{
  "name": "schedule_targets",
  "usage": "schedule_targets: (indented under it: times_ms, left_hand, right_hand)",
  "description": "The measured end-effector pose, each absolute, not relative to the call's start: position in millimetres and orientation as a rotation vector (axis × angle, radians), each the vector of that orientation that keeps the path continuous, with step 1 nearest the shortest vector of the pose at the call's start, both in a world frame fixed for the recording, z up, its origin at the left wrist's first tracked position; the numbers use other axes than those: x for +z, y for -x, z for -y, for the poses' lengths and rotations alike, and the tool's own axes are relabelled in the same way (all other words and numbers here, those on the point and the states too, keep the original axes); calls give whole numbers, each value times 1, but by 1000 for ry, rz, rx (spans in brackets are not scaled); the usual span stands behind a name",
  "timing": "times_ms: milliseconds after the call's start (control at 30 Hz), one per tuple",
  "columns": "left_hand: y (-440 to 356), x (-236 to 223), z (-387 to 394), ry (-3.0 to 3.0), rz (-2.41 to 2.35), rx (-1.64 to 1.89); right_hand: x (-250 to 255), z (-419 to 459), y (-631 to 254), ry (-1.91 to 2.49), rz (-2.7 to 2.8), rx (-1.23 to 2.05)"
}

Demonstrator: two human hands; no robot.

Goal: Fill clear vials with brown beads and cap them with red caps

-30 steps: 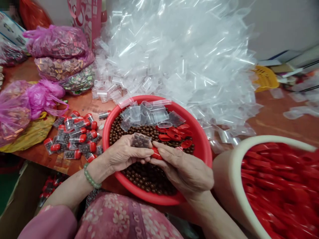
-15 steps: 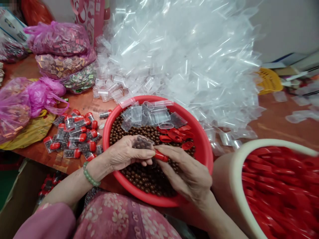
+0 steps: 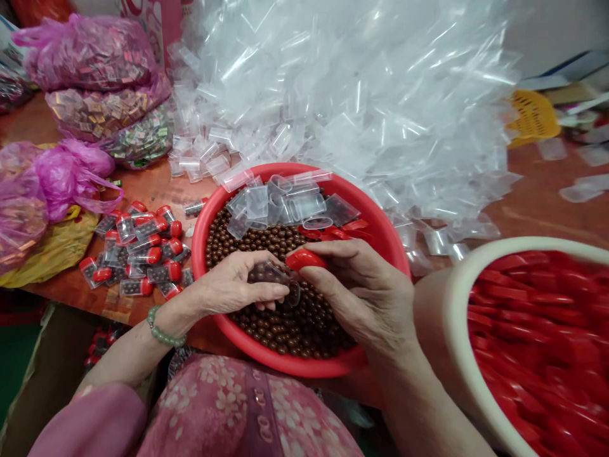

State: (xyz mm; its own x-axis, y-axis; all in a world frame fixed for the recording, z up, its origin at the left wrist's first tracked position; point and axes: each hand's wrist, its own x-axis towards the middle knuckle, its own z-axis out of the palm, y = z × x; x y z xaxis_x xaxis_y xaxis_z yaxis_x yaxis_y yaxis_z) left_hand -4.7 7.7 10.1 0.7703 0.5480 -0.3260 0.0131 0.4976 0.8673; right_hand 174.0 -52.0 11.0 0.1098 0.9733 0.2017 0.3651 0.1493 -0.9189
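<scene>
My left hand (image 3: 238, 284) grips a clear plastic tube (image 3: 269, 273) with brown balls inside, held over the red basin (image 3: 304, 367). Pinched between thumb and fingers of my right hand (image 3: 368, 295) is a red cap (image 3: 306, 259), just right of the tube and apart from its end. Below the hands, small brown balls (image 3: 285, 339) fill the basin. Empty clear tubes (image 3: 304, 204) and some red caps, partly hidden by my right hand, lie on the balls at the back.
Left of the basin lies a pile of filled, red-capped tubes (image 3: 143, 247). Behind rises a large heap of clear tubes (image 3: 342, 120). A cream bucket (image 3: 451, 317) of red caps stands at right. Pink bags (image 3: 104, 57) sit back left; a yellow basket (image 3: 535, 117) is back right.
My right hand has lifted the red cap slightly up, away from the tube's end. My left hand keeps the tube. The view has shifted a little.
</scene>
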Motion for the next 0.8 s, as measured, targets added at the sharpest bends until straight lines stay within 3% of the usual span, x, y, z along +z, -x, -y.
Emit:
schedule_targets:
  times_ms: [800]
  left_hand:
    - [6, 5, -11, -1021, -623, 323]
  right_hand:
    - [24, 40, -182, 1299, 1801, 541]
